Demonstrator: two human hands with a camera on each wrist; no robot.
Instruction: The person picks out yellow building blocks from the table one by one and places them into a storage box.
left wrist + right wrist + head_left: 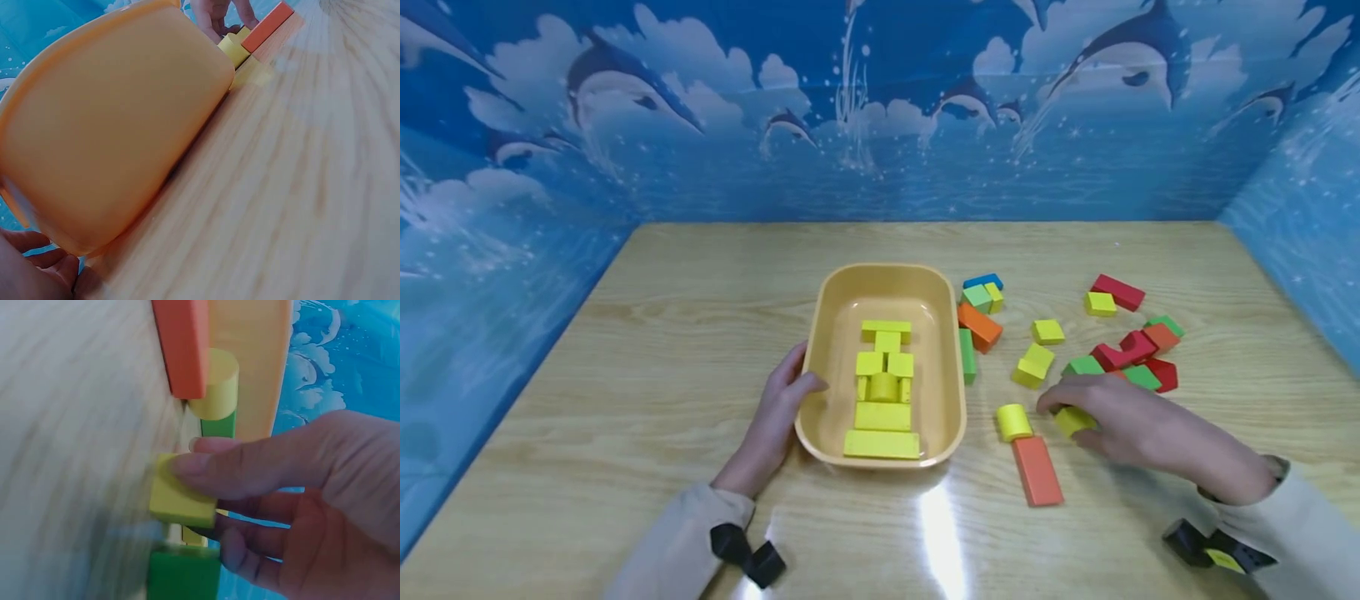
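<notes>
A tan plastic tray holds a figure laid out from several yellow blocks. My left hand grips the tray's left side, thumb over the rim; the left wrist view shows its fingers against the outer wall. My right hand pinches a yellow block between thumb and fingers, low over the table. Left of that hand are a yellow cylinder and a salmon-red rectangular block, end to end. Just beyond it lie red and green blocks, among them a green one in the right wrist view.
Two loose yellow blocks lie between the tray and the red-green pile. Orange, green and blue blocks sit along the tray's right side. Farther back are a dark red block and a yellow cube. Dolphin-printed walls enclose the table.
</notes>
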